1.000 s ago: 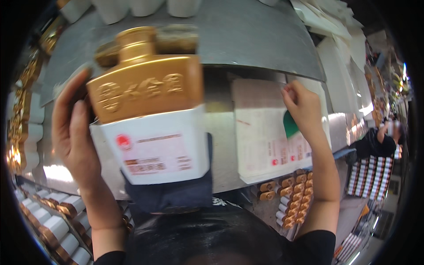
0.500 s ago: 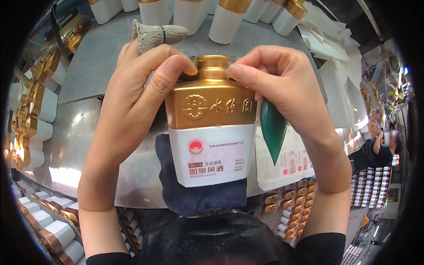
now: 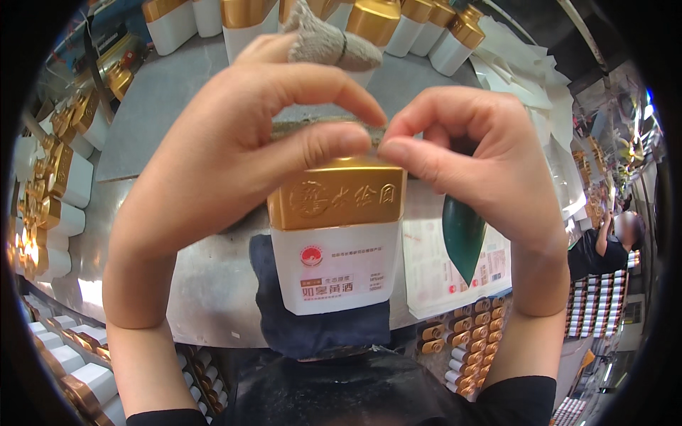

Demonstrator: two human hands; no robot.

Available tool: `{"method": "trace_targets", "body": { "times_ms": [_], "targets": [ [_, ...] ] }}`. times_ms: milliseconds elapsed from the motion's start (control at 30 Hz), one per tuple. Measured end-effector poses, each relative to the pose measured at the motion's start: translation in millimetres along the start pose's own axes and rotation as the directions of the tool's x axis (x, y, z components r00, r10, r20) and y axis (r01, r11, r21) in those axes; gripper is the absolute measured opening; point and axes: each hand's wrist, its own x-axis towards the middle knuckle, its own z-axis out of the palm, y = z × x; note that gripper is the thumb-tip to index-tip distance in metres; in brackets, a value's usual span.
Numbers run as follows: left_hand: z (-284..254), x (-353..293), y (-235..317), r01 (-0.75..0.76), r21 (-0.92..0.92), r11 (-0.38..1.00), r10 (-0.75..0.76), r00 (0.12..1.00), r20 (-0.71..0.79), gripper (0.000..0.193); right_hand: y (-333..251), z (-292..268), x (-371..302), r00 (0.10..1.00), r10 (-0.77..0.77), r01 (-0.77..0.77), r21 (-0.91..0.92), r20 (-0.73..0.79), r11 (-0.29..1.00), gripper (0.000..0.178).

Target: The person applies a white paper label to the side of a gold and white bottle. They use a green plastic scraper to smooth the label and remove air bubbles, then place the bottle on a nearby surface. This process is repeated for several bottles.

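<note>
A flat-sided bottle [image 3: 341, 263], gold at the shoulder and white below with a printed front, rests face up on a dark blue cloth [image 3: 320, 334]. My hands cover its neck. Just above it, my left hand [image 3: 277, 121] curls thumb and forefinger toward each other, the tips almost meeting beside my other hand's fingertips. A grey knitted sleeve [image 3: 334, 48] covers one of its fingers. My right hand [image 3: 476, 142] pinches thumb and forefinger while a green pointed blade-like tool [image 3: 463, 241] hangs from its palm. Anything between the fingertips is too small to make out.
Printed sheets [image 3: 426, 284] lie right of the bottle on the metal bench [image 3: 192, 284]. Gold-and-white bottles [image 3: 458, 42] stand along the back, with others [image 3: 71, 177] at left. White paper [image 3: 529, 99] is heaped at back right. A co-worker [image 3: 604, 245] is far right.
Both hands have left the sides of the bottle's neck and come together above it, my left moving right. The bottle has slid slightly nearer to me, and its neck is now hidden.
</note>
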Motion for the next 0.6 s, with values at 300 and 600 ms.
{"method": "trace_targets", "body": {
  "times_ms": [300,600],
  "targets": [
    [7,-5,30,0.158,-0.314,0.936,-0.194,0.977,-0.084,0.02,-2,3,-10,0.952,-0.069,0.193,0.411,-0.297,0.891,0.028],
    [33,-20,36,0.018,-0.706,0.708,-0.292,0.917,-0.27,0.028,5,32,-20,0.988,-0.09,0.153,0.751,-0.125,0.642,0.035]
  ]
}}
